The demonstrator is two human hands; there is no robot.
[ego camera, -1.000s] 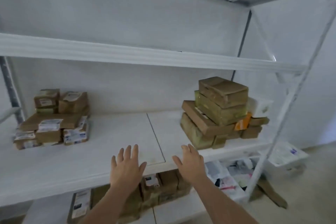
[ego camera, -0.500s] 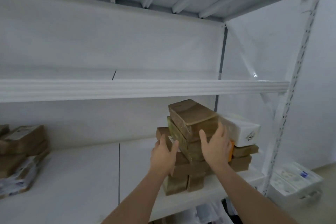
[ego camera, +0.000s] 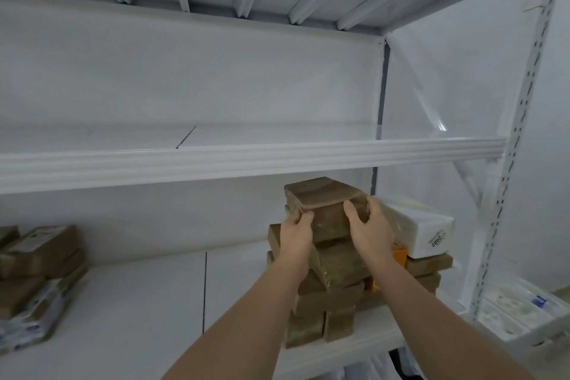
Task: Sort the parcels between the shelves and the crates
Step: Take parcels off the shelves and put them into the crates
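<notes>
A brown cardboard parcel (ego camera: 324, 199) tops a leaning stack of brown parcels (ego camera: 333, 296) on the middle shelf (ego camera: 129, 318). My left hand (ego camera: 296, 236) grips its left end, fingers curled round the corner. My right hand (ego camera: 368, 230) grips its right end, thumb on the front face. A white parcel (ego camera: 422, 227) lies just right of the stack, on more brown parcels, with an orange one (ego camera: 399, 257) wedged beneath it.
A second pile of labelled brown parcels (ego camera: 34, 281) sits at the shelf's left end. The upper shelf (ego camera: 246, 157) hangs close above the stack. A white crate (ego camera: 521, 315) with packets stands on the floor at right, past the shelf upright (ego camera: 505, 194).
Both hands rose from the shelf's front edge to the stack and closed on the top parcel's two ends. The view stepped in closer and tilted upward.
</notes>
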